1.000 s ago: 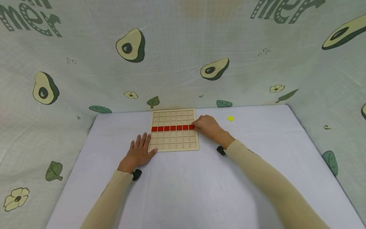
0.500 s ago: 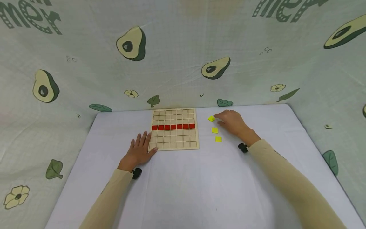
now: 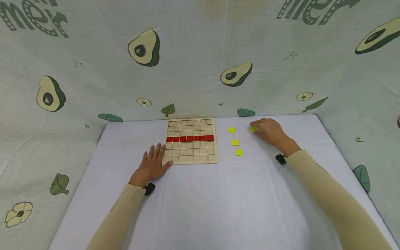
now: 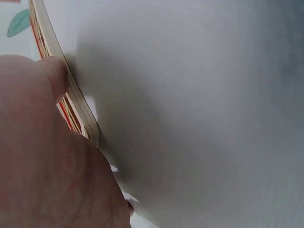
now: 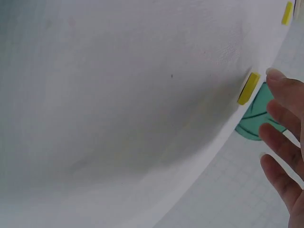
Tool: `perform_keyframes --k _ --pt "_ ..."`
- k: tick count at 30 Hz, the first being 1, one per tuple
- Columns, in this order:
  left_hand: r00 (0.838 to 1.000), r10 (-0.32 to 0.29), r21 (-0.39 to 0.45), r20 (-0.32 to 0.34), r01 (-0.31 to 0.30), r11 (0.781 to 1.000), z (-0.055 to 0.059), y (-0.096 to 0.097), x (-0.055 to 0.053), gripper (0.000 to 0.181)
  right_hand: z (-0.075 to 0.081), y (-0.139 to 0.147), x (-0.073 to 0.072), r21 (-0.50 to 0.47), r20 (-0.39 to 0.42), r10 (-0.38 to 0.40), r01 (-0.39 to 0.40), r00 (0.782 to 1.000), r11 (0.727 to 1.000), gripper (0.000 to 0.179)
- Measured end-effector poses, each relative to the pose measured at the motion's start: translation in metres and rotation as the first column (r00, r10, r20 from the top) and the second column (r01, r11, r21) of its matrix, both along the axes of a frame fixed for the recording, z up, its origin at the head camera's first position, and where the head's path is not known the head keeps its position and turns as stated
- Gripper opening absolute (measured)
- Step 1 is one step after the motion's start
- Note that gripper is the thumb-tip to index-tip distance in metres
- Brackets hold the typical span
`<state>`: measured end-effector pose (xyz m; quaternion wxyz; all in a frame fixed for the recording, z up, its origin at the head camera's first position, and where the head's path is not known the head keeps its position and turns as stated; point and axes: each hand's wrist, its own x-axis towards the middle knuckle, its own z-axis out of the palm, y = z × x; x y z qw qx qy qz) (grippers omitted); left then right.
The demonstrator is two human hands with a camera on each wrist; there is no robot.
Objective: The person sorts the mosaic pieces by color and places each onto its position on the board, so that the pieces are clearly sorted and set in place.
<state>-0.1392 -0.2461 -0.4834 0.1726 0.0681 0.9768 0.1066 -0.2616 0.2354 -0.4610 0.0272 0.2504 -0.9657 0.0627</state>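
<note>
A pale wooden grid board (image 3: pixel 190 152) lies at the back of the table, with a row of red square tiles (image 3: pixel 189 139) across its middle. My left hand (image 3: pixel 150 168) lies flat with fingers spread at the board's front-left corner; in the left wrist view the thumb (image 4: pixel 56 78) touches the board's edge. At the back right, my right hand (image 3: pixel 270 131) hovers by a yellow square tile (image 3: pixel 252 128), partly covering it in the head view. The right wrist view has its loosely bent fingers (image 5: pixel 280 180) apart from that yellow tile (image 5: pixel 248 89), holding nothing.
Between the board and my right hand lie three more yellow tiles: a turned one (image 3: pixel 231 130) at the back, a middle one (image 3: pixel 235 142) and a front one (image 3: pixel 239 152). A patterned cloth (image 3: pixel 193 69) hangs behind the white table (image 3: pixel 200 208).
My right hand has left the right end of the red row and moved rightward, past the back yellow tile, to the far-right one. The left hand stays in place.
</note>
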Motion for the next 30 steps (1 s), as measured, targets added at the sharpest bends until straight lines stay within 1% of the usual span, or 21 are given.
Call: perform_keyframes --k 5,8,11,15,19,24,27,30 --pt "1.000 0.007 -0.006 0.000 -0.007 1.000 0.0039 0.0030 0.0024 0.084 -0.0005 0.0041 -0.0025 0.014 0.031 0.000 0.000 1.000 1.000 0.046" --pt "1.000 0.013 -0.007 0.013 -0.013 1.000 0.0085 0.0057 0.0033 0.084 -0.0006 0.0045 -0.0031 0.017 0.045 0.003 -0.003 0.999 1.000 0.045" --pt "1.000 0.013 -0.002 0.019 -0.013 1.000 0.0098 0.0064 0.0033 0.083 -0.0015 0.0050 -0.0042 0.015 0.057 0.010 -0.011 0.998 1.000 0.044" --pt "1.000 0.010 -0.003 0.019 -0.010 1.000 0.0083 0.0047 0.0028 0.084 -0.0039 0.0067 -0.0068 0.013 0.065 0.028 -0.029 0.998 1.000 0.043" --pt "1.000 0.008 -0.009 0.013 -0.008 1.000 0.0045 0.0022 0.0019 0.086 -0.0043 0.0074 -0.0084 0.002 0.066 0.042 -0.042 0.997 0.999 0.041" --pt "1.000 0.008 -0.007 0.006 -0.008 1.000 0.0016 0.0017 0.0008 0.086 -0.0039 0.0071 -0.0088 0.010 0.077 0.041 -0.042 0.996 0.999 0.040" --pt "1.000 0.008 -0.011 0.012 -0.008 1.000 0.0012 0.0016 0.0001 0.087 -0.0048 0.0074 -0.0091 0.015 0.072 0.036 -0.037 0.997 0.999 0.039" --pt "1.000 0.010 -0.006 0.016 -0.010 1.000 0.0011 0.0011 0.0000 0.087 -0.0058 0.0073 -0.0090 0.016 0.049 0.044 -0.045 0.998 0.999 0.036"
